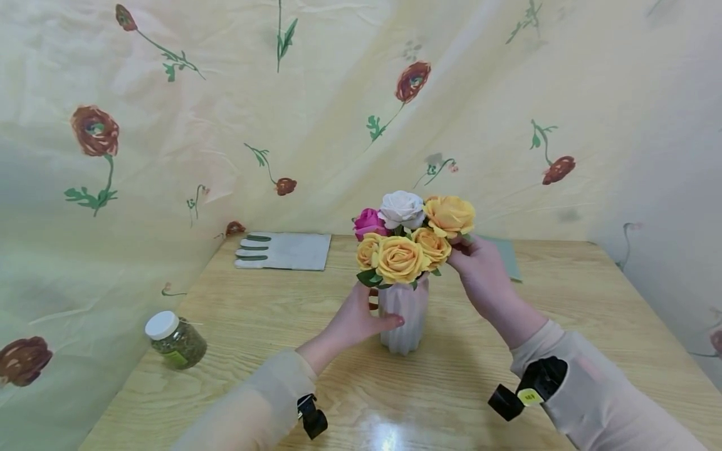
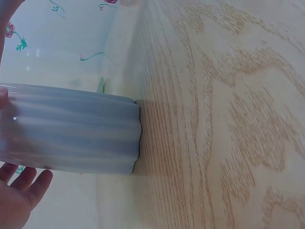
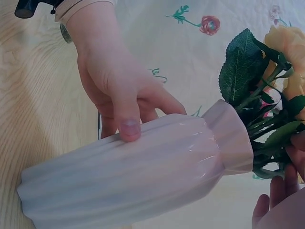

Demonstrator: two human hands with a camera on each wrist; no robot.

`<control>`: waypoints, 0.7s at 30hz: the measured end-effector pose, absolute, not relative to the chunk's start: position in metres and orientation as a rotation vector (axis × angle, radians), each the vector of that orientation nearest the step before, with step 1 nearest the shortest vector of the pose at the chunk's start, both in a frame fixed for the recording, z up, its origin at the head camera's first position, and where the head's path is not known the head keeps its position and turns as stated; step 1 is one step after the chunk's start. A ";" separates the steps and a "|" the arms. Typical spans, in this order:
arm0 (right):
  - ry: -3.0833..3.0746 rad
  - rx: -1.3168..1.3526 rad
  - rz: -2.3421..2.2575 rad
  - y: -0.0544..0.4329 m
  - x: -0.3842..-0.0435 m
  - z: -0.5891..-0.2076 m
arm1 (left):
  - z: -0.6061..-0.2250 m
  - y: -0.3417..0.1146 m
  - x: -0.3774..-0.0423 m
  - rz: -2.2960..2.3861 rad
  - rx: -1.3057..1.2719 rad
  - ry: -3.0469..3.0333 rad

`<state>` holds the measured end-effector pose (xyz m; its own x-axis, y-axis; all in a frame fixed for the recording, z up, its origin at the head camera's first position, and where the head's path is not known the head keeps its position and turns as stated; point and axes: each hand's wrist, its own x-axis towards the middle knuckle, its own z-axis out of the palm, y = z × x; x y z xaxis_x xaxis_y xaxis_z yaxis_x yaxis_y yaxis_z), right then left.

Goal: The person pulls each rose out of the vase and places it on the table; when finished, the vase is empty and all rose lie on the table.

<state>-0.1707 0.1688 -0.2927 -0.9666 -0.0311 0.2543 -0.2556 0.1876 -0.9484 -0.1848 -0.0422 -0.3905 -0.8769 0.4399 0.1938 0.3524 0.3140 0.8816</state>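
Note:
A pale ribbed vase (image 1: 403, 319) stands upright on the table and holds a bunch of roses. My left hand (image 1: 358, 316) grips its left side, the thumb lying across the front and the fingers partly hidden behind. In the right wrist view, that thumb presses the ribbed wall below the flared neck. My right hand (image 1: 482, 269) is at the right of the bunch, its fingers pinching just beneath a large yellow rose (image 1: 449, 216). Other yellow roses (image 1: 402, 259), a white rose (image 1: 402, 210) and a magenta rose (image 1: 369, 223) crowd together. Green leaves (image 3: 240, 64) and stems show above the neck.
A white glove (image 1: 287, 252) with green between its fingers lies flat at the back left. Near the table's left edge is a jar (image 1: 183, 342) with a white lid. A pale green flat item (image 1: 507, 258) lies behind my right hand. Flower-printed cloth (image 1: 327, 125) hangs behind.

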 end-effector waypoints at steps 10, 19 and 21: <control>-1.982 0.284 2.052 0.168 -0.174 -0.283 | -0.392 -0.043 -0.184 1.662 0.752 2.453; -1.825 0.290 2.134 0.169 -0.177 -0.267 | -0.394 -0.043 -0.187 1.664 0.764 2.468; -1.795 0.295 2.138 0.168 -0.177 -0.264 | -0.395 -0.044 -0.187 1.666 0.760 2.462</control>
